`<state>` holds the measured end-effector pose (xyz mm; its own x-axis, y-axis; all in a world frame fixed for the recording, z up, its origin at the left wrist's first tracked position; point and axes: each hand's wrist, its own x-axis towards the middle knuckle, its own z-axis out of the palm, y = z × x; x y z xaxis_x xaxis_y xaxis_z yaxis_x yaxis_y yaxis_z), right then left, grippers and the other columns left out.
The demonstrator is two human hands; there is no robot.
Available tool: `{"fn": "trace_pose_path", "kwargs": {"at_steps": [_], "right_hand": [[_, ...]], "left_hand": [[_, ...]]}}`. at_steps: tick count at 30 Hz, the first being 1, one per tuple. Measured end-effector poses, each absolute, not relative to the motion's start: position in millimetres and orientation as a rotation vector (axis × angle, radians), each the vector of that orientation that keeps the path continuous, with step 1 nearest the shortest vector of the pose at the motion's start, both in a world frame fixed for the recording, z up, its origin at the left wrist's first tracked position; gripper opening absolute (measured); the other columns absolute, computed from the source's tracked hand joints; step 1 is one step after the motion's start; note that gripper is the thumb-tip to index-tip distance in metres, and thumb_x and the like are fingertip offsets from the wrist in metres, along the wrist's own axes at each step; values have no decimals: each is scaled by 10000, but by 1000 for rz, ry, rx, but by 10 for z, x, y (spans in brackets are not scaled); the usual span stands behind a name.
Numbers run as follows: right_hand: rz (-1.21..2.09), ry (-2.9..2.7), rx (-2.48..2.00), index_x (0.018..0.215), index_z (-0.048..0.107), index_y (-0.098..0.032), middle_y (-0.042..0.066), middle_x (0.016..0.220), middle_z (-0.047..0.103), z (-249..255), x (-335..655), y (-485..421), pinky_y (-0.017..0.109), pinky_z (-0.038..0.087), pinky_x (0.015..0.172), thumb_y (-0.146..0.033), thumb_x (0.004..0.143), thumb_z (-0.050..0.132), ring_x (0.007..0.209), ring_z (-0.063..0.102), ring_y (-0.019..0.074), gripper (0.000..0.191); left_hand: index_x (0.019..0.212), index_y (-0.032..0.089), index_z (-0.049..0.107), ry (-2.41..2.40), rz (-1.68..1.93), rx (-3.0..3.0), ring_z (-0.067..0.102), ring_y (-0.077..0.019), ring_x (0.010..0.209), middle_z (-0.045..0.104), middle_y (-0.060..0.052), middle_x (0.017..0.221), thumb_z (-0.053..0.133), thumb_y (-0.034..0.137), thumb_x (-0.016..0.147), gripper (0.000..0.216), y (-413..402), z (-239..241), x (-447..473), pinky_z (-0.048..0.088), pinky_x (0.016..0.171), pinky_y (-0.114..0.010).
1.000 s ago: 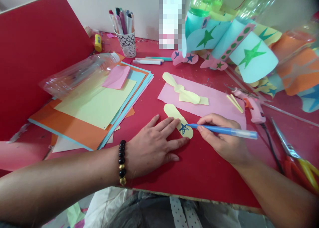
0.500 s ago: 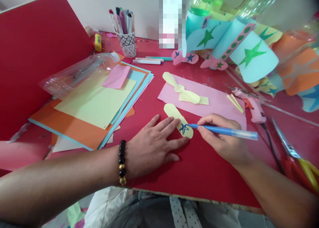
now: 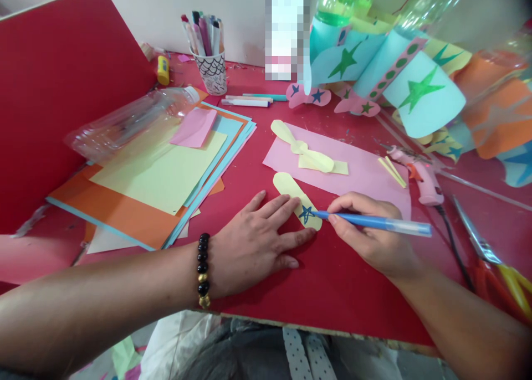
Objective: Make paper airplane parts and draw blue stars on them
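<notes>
Blue marker (image 3: 384, 221) in right-hand grip (image 3: 369, 233), tip on star (image 3: 306, 214)

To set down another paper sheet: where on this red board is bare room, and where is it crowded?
Bare red board shows between the coloured paper stack and the pink sheet, above the left hand. A wider patch lies below the right hand. It is crowded at upper right, around the glue gun and paper-covered bottles.
</notes>
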<state>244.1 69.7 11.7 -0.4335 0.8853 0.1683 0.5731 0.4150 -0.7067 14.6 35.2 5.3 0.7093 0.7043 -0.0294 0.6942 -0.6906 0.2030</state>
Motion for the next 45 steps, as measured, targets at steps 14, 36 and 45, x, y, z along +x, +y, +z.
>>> {"fn": "trace_pose_path", "kwargs": {"at_steps": [14,36,45], "right_hand": [[839,-2179,-1150,791,620,-187,-34,618,572,138,2422,680,234,364,475,-158,821,595,486,464,89,49],[877,-2233,-1057,814,606,-200,-11,697,618,138,2428,701,251,397,539,-154,825,574,573,527,118,58],[834,-2203,-1151,780,612,-201,-34,600,573,143,2422,700,249,364,477,-167,825,579,480,466,102,66]], "left_hand": [[1448,366,392,1112,60,2723,300,-325,1413,321,-142,1536,427,531,945,532,357,62,145,270,1106,-552],[1444,356,400,1122,86,2744,306,-313,1412,315,-135,1542,435,547,936,544,354,39,141,273,1112,-542],[1439,353,413,1123,75,2730,306,-315,1412,334,-138,1531,434,535,940,531,352,51,144,273,1112,-545]]}}
